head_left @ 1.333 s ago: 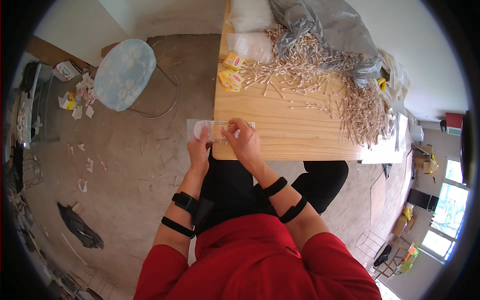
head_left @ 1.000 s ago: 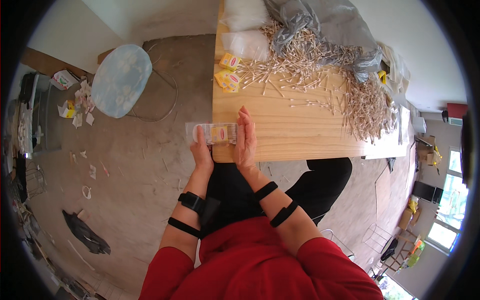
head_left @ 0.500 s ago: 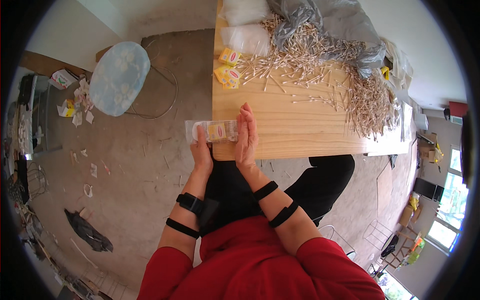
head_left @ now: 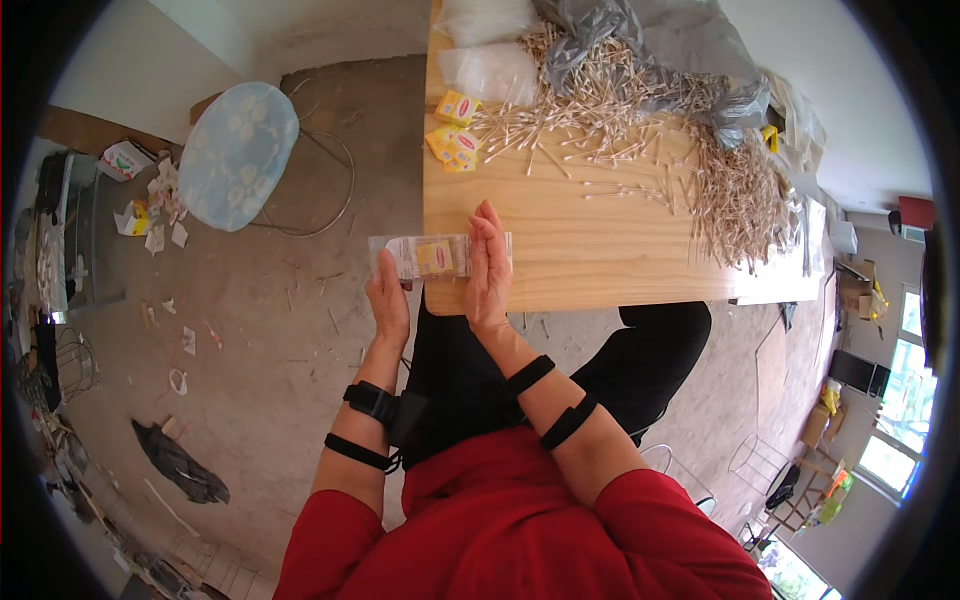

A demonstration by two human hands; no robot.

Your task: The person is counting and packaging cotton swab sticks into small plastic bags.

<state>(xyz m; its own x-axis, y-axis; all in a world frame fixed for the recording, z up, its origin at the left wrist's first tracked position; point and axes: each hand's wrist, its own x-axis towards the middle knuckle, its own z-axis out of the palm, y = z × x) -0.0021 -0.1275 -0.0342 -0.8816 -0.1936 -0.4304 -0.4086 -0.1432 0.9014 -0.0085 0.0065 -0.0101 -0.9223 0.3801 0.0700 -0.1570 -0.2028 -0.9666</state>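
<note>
A clear plastic packet of cotton swabs (head_left: 434,258) with a yellow label lies level across the table's left front corner. My left hand (head_left: 389,300) grips its left end, thumb on top, just off the table's edge. Over the packet's right part rests my right hand (head_left: 486,268), its fingers straight and together, pointing away from me. A bit of clear film shows beyond that hand's right side. Loose cotton swabs (head_left: 610,120) lie heaped at the back of the table, and a second heap (head_left: 740,205) spreads to the right. Small yellow cards (head_left: 452,148) sit at the left back.
The wooden table (head_left: 600,255) has clear plastic bags (head_left: 490,72) at its back left and a grey plastic bag (head_left: 690,45) behind the swabs. On the floor to the left stands a stool with a pale blue cover (head_left: 240,155). A dark cloth (head_left: 180,462) and scraps lie on the floor.
My right hand has shifted slightly left over the packet, so film now shows past its right side. My left hand has slid a little left along the packet's end.
</note>
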